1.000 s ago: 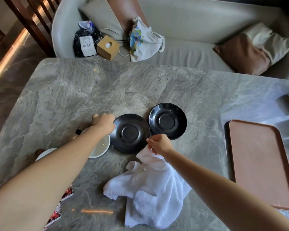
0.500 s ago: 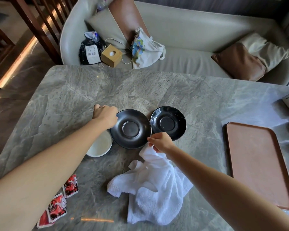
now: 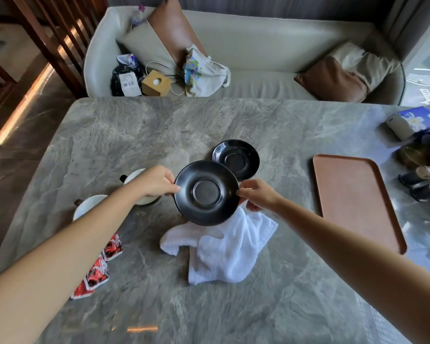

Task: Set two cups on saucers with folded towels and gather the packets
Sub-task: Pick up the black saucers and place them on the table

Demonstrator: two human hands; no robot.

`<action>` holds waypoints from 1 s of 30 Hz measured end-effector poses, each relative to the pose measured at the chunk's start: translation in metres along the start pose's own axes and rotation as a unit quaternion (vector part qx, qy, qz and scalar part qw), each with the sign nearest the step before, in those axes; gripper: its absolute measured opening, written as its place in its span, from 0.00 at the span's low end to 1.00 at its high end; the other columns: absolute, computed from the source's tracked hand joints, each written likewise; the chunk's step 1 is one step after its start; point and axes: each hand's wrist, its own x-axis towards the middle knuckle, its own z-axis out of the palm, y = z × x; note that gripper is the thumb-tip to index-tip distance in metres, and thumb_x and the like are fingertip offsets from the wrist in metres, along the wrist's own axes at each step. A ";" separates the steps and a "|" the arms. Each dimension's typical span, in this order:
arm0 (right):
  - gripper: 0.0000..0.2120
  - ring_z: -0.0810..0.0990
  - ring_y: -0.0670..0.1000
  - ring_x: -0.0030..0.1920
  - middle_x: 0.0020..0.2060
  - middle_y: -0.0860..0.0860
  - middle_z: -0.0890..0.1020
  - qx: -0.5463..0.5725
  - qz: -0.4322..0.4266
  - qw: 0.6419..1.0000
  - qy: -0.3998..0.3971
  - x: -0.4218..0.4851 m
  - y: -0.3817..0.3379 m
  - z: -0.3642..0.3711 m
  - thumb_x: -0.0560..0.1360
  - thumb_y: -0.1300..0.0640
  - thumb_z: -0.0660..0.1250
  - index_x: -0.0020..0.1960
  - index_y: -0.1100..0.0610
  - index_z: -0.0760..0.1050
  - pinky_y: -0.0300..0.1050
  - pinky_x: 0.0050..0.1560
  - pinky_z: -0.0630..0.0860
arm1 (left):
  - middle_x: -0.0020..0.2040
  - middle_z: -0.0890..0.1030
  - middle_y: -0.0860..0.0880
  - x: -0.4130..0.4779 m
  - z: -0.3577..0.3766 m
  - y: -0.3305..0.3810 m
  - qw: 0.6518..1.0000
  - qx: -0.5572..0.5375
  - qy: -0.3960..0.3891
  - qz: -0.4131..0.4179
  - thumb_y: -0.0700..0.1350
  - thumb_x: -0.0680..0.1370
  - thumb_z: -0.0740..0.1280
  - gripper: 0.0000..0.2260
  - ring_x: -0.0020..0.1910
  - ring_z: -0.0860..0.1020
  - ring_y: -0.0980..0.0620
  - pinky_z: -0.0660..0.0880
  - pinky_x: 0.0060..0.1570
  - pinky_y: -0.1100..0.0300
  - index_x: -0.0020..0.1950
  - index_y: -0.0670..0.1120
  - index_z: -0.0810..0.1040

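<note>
1. Saucers: one black saucer [image 3: 206,192] is held between both hands, apparently lifted off the counter [image 3: 159,130]. The second saucer [image 3: 236,158] lies flat just behind it.
2. The left grip [image 3: 157,182] pinches the held saucer's left rim with curled fingers. The right grip [image 3: 257,196] pinches the opposite rim.
3. The white towel [image 3: 224,247] lies crumpled under and in front of the held saucer, not folded. Whether it is one towel or two, I cannot tell.
4. Two white cups [image 3: 90,207] stand at the left, partly hidden by the left arm, and neither is on a saucer.
5. The red packets [image 3: 102,266] lie loosely spread near the left forearm, ungathered.
6. The task looks barely begun: folding, placing both cups and collecting the packets all remain.
</note>
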 end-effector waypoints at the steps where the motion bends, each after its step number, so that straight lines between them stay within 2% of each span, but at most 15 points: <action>1: 0.07 0.68 0.47 0.21 0.36 0.59 0.81 0.006 -0.005 1.000 -0.013 -0.010 0.004 -0.003 0.76 0.63 0.61 0.39 0.60 0.73 0.35 0.22 0.63 | 0.33 0.80 0.48 -0.011 0.009 -0.001 1.000 -0.008 -0.017 0.003 0.42 0.72 0.70 0.08 0.35 0.77 0.51 0.70 0.37 0.61 0.34 0.46 0.75; 4: 0.07 0.67 0.48 0.23 0.32 0.56 0.81 0.001 -0.020 0.998 -0.063 -0.039 0.022 -0.011 0.77 0.64 0.62 0.40 0.62 0.73 0.37 0.24 0.62 | 0.28 0.80 0.49 -0.045 0.037 -0.003 0.998 -0.012 -0.064 0.015 0.39 0.74 0.67 0.11 0.33 0.77 0.52 0.71 0.38 0.61 0.31 0.46 0.74; 6: 0.06 0.67 0.47 0.22 0.31 0.54 0.80 -0.018 -0.019 0.995 -0.096 -0.057 0.037 -0.012 0.77 0.64 0.63 0.42 0.62 0.73 0.36 0.23 0.63 | 0.26 0.80 0.51 -0.066 0.057 -0.007 0.994 -0.031 -0.106 0.011 0.39 0.75 0.65 0.11 0.29 0.78 0.55 0.71 0.30 0.66 0.32 0.45 0.74; 8: 0.06 0.68 0.45 0.21 0.33 0.56 0.80 -0.030 -0.013 0.992 -0.120 -0.071 0.053 -0.011 0.77 0.64 0.64 0.40 0.60 0.72 0.35 0.22 0.64 | 0.29 0.80 0.49 -0.084 0.075 -0.009 0.987 -0.036 -0.153 0.008 0.39 0.77 0.63 0.11 0.24 0.77 0.62 0.67 0.22 0.71 0.34 0.45 0.73; 9: 0.08 0.69 0.45 0.21 0.34 0.56 0.80 -0.035 -0.009 0.991 -0.132 -0.077 0.060 -0.009 0.77 0.63 0.64 0.39 0.59 0.72 0.35 0.22 0.64 | 0.31 0.80 0.48 -0.091 0.083 -0.010 0.985 -0.026 -0.173 0.014 0.39 0.77 0.62 0.11 0.24 0.77 0.63 0.65 0.21 0.71 0.35 0.45 0.72; 12: 0.08 0.71 0.44 0.21 0.35 0.55 0.81 -0.058 0.011 0.984 -0.167 -0.092 0.080 -0.002 0.76 0.62 0.66 0.38 0.57 0.72 0.35 0.23 0.67 | 0.35 0.80 0.46 -0.106 0.104 -0.019 0.977 0.006 -0.213 0.027 0.40 0.78 0.61 0.11 0.25 0.77 0.64 0.65 0.23 0.69 0.36 0.45 0.71; 15: 0.05 0.71 0.45 0.21 0.36 0.55 0.83 -0.066 0.040 0.977 -0.199 -0.102 0.099 0.009 0.76 0.62 0.66 0.41 0.59 0.73 0.35 0.24 0.68 | 0.44 0.83 0.37 -0.114 0.128 -0.034 0.971 0.006 -0.238 0.020 0.38 0.78 0.59 0.12 0.24 0.77 0.64 0.65 0.22 0.70 0.35 0.45 0.69; 17: 0.04 0.72 0.44 0.22 0.37 0.55 0.83 -0.079 0.059 0.973 -0.210 -0.108 0.113 0.018 0.76 0.61 0.65 0.43 0.60 0.74 0.35 0.24 0.68 | 0.45 0.83 0.35 -0.118 0.144 -0.044 0.967 0.002 -0.254 0.012 0.37 0.78 0.59 0.13 0.23 0.77 0.64 0.65 0.22 0.70 0.34 0.45 0.68; 19: 0.04 0.73 0.44 0.22 0.37 0.54 0.83 -0.100 0.071 0.968 -0.218 -0.113 0.127 0.026 0.76 0.61 0.65 0.43 0.59 0.74 0.35 0.25 0.69 | 0.44 0.82 0.36 -0.122 0.159 -0.052 0.964 -0.006 -0.264 0.002 0.37 0.78 0.59 0.13 0.23 0.77 0.63 0.68 0.24 0.70 0.33 0.44 0.68; 24: 0.08 0.73 0.42 0.21 0.34 0.52 0.81 -0.103 0.089 0.966 -0.220 -0.125 0.153 0.044 0.76 0.64 0.64 0.38 0.58 0.72 0.34 0.24 0.70 | 0.49 0.83 0.33 -0.130 0.196 -0.068 0.961 -0.023 -0.273 -0.019 0.36 0.78 0.59 0.11 0.25 0.77 0.59 0.73 0.33 0.66 0.35 0.44 0.68; 27: 0.07 0.74 0.42 0.22 0.35 0.52 0.81 -0.135 0.092 0.963 -0.214 -0.129 0.162 0.050 0.76 0.64 0.63 0.39 0.57 0.72 0.35 0.27 0.71 | 0.47 0.85 0.38 -0.132 0.207 -0.072 0.961 -0.015 -0.275 -0.034 0.40 0.78 0.61 0.09 0.31 0.79 0.54 0.74 0.42 0.60 0.37 0.45 0.68; 30: 0.04 0.74 0.44 0.23 0.34 0.53 0.79 -0.143 0.095 0.964 -0.202 -0.130 0.167 0.053 0.76 0.64 0.62 0.44 0.62 0.74 0.35 0.28 0.70 | 0.46 0.85 0.41 -0.132 0.209 -0.071 0.961 -0.010 -0.274 -0.044 0.41 0.78 0.61 0.10 0.30 0.79 0.56 0.73 0.43 0.60 0.37 0.46 0.68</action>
